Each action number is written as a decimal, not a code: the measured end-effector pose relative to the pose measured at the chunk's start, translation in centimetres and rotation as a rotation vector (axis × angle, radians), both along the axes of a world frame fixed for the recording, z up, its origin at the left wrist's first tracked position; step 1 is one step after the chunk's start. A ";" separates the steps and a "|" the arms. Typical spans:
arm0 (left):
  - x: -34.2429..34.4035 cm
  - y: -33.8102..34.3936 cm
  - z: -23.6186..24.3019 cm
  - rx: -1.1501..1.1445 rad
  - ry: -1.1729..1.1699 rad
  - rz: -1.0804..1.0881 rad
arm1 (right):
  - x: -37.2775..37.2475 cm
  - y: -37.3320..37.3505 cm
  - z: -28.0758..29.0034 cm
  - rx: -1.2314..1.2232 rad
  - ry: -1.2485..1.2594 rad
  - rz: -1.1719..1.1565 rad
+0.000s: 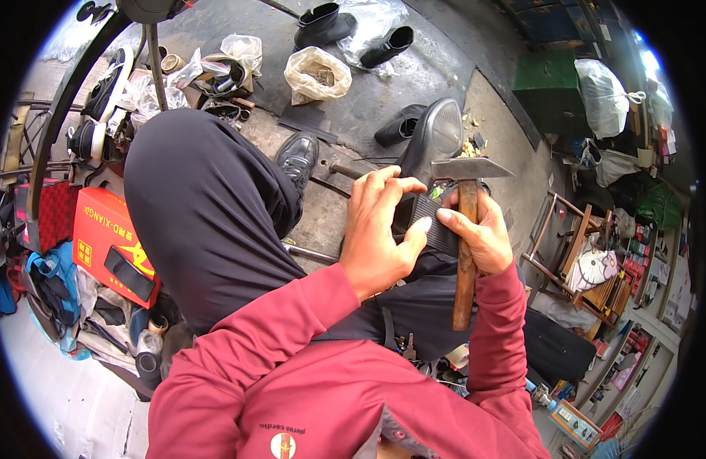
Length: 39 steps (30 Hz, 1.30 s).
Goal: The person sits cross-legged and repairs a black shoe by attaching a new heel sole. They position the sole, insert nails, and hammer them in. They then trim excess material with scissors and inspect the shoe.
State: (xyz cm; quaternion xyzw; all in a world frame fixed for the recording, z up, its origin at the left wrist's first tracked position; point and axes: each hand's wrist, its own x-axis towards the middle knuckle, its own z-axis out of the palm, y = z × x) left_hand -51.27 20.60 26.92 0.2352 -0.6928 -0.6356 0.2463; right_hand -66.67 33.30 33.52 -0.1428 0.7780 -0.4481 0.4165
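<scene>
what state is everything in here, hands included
right hand, closed around the hammer
hammer, gripped, head away from the wearer
left hand, fingers bent, at the ridged dark piece
ridged dark piece, between the hands
black shoe, sole facing the camera
pale bag, open, small bits inside
white plastic bag, knotted
black phone, lying on red box

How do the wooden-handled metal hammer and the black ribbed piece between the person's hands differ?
Shape: the hammer has a long, slim handle with a crosswise head, while the ribbed piece looks compact and blocky.
Colour: the hammer is brown and grey; the ribbed piece is black.
Surface: the hammer's handle looks smooth and worn, whereas the ribbed piece has parallel ridges.
Shared: both are at the right hand, whose thumb crosses the hammer toward the ribbed piece.
</scene>
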 end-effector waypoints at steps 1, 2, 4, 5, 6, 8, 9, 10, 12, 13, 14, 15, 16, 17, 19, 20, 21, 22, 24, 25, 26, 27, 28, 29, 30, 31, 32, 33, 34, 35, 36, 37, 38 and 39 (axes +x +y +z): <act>-0.4 0.4 0.0 0.011 -0.021 0.028 | -0.1 0.0 0.0 0.000 -0.004 0.008; -0.7 0.7 0.0 0.081 -0.015 0.027 | -0.1 0.0 0.0 0.000 -0.008 0.017; -1.2 1.1 -0.4 0.107 0.017 0.047 | -0.2 -0.1 0.0 -0.005 -0.011 0.027; -1.4 1.3 -0.6 0.118 0.034 0.053 | -0.2 -0.1 0.0 -0.010 -0.011 0.027; -1.5 1.5 -0.8 0.109 0.053 0.067 | -0.2 -0.1 0.0 -0.013 -0.013 0.026; -1.8 1.8 -1.2 0.093 0.090 0.095 | -0.1 -0.1 0.1 0.012 -0.004 0.052; -1.9 2.0 -1.3 0.079 0.094 0.104 | -0.1 -0.1 0.1 0.017 0.002 0.061; -2.0 2.2 -1.4 0.064 0.100 0.115 | 0.0 -0.1 0.1 0.022 0.009 0.062; -2.1 2.4 -1.5 0.053 0.110 0.124 | 0.0 0.0 0.1 0.013 0.023 0.057; -2.1 2.4 -1.5 0.059 0.112 0.122 | 0.0 0.0 0.0 0.015 0.018 0.054; -2.1 2.4 -1.5 0.066 0.113 0.120 | 0.0 0.0 0.0 0.014 0.006 0.055; -2.1 2.4 -1.5 0.063 0.113 0.115 | 0.0 0.0 0.0 0.011 -0.007 0.056; -2.0 2.3 -1.5 0.061 0.114 0.110 | -0.1 -0.1 0.0 0.013 0.003 0.063; -2.0 2.3 -1.5 0.058 0.114 0.107 | -0.1 -0.1 0.0 0.014 0.012 0.069; -1.9 2.2 -1.5 0.050 0.087 0.100 | -0.1 -0.1 0.0 0.012 0.018 0.077; -1.9 2.2 -1.5 0.046 0.074 0.099 | -0.1 -0.1 0.1 0.009 0.018 0.079; -1.9 2.2 -1.5 0.042 0.072 0.104 | 0.0 0.0 0.1 -0.003 0.012 0.083; -2.0 2.3 -1.5 0.038 0.070 0.111 | 0.0 0.0 0.1 0.004 0.026 0.088; -2.0 2.4 -1.5 0.040 0.069 0.119 | 0.1 0.0 0.1 -0.019 0.042 0.104; -2.0 2.5 -1.5 0.048 0.070 0.121 | 0.1 0.1 0.2 0.003 0.070 0.118; -2.0 2.5 -1.5 0.053 0.080 0.125 | 0.2 0.0 0.2 0.007 0.097 0.134; -2.0 2.5 -1.5 0.042 0.080 0.130 | 0.2 0.0 0.3 0.009 0.124 0.150; -2.0 2.5 -1.5 0.028 0.089 0.136 | 0.3 0.0 0.4 -0.002 0.168 0.170; -1.9 2.5 -1.5 0.015 0.099 0.142 | 0.4 -0.1 0.7 -0.013 0.213 0.190; -1.9 2.6 -1.4 0.052 0.105 0.138 | 0.5 -0.2 1.1 -0.014 0.256 0.197; -1.8 2.6 -1.4 0.089 0.112 0.134 | 0.8 -0.2 1.6 -0.036 0.351 0.197; -1.8 2.7 -1.3 0.125 0.121 0.131 | 1.2 -0.2 2.3 -0.049 0.444 0.184; -1.8 2.7 -1.3 0.120 0.127 0.142 | 1.5 -0.2 3.0 -0.060 0.543 0.189; -1.8 2.7 -1.3 0.115 0.135 0.154 | 1.9 0.0 4.1 -0.033 0.538 0.176; -1.9 2.8 -1.3 0.111 0.142 0.162 | 2.1 0.0 4.8 -0.048 0.544 0.205; -2.0 2.8 -1.3 0.092 0.135 0.170 | 2.7 0.3 5.6 -0.015 0.425 0.188; -2.1 2.8 -1.3 0.074 0.126 0.175 | 3.2 0.5 6.3 0.035 0.313 0.145; -2.2 2.8 -1.4 0.061 0.117 0.181 | 3.5 0.5 6.6 -0.006 0.408 0.219; -2.3 2.8 -1.5 0.066 0.121 0.182 | 3.8 0.6 6.8 -0.008 0.365 0.204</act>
